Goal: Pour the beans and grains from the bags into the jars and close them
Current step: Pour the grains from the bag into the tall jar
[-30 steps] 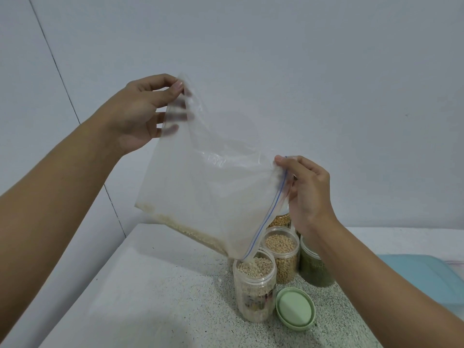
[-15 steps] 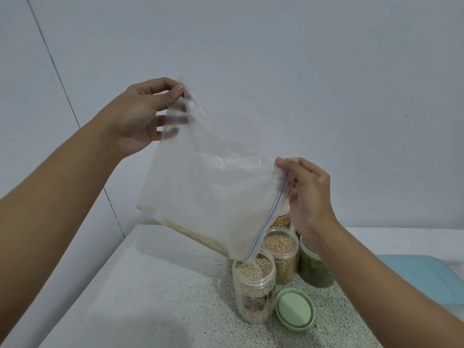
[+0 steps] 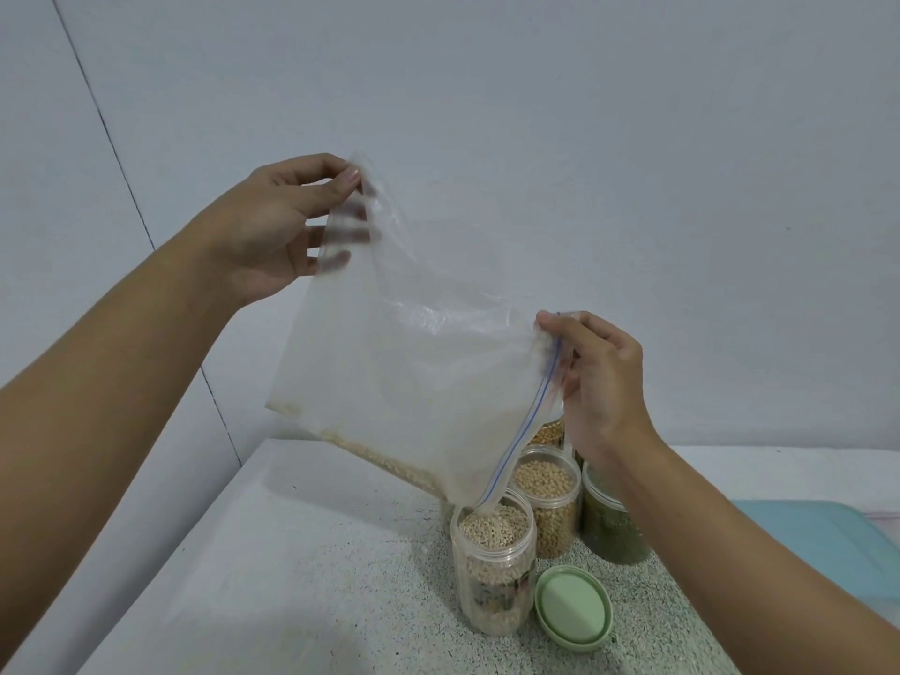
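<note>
- We note the zip bag (image 3: 414, 382) held in the air above the speckled countertop (image 3: 292, 577), tilted, with its blue zip line running down toward 7 o'clock.
- The left hand (image 3: 272, 226) is at the bag's 10 o'clock. Thumb and forefinger pinch the raised sealed corner, and the other fingers show blurred through the film.
- The right hand (image 3: 599, 382) is at the bag's 3 o'clock, its fingertips pinching the upper end of the zip edge.
- The low end of the bag's mouth sits at the open mouth of the front jar (image 3: 492, 567). We cannot tell if it touches the rim.
- The grains (image 3: 389, 462) lie in a thin pale line along the bag's lower edge, and the front jar is filled nearly to its rim.
- The green lid (image 3: 573, 604) lies flat on the countertop at the front jar's 4 o'clock, just beside its base.
- At the front jar's 1 o'clock stand the bean jar (image 3: 548, 499), the dark-green jar (image 3: 609, 528) and, behind them, a fourth jar (image 3: 550, 431) — mostly hidden by the bag.
- A light-blue object (image 3: 828, 543) sits at the frame's 4 o'clock.
</note>
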`<action>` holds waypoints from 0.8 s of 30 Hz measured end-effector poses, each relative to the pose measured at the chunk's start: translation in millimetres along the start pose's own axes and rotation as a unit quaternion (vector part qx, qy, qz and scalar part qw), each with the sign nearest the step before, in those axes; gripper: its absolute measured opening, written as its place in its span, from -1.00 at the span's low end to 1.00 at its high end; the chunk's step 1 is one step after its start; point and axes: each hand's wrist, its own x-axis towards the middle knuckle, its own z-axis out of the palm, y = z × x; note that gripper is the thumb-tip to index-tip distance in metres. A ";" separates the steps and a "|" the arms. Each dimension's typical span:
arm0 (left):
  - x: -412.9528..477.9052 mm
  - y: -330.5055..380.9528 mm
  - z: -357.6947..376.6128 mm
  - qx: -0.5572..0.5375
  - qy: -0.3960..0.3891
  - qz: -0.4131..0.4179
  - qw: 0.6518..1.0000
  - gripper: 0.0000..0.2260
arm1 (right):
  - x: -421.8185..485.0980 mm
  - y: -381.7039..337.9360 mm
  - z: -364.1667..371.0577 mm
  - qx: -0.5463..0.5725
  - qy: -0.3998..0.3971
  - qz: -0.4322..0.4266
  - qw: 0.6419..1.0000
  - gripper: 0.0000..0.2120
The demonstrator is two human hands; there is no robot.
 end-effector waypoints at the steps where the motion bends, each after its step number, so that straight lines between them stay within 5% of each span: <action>1: 0.1 0.3 0.1 0.001 -0.001 0.000 1.000 -0.89 | 0.2 0.0 -0.2 0.001 -0.001 -0.001 1.000 -0.81; 24: -0.5 8.3 5.6 0.011 -0.018 0.005 1.000 -0.87 | 3.1 3.5 -9.8 -0.002 0.016 0.000 1.000 -0.86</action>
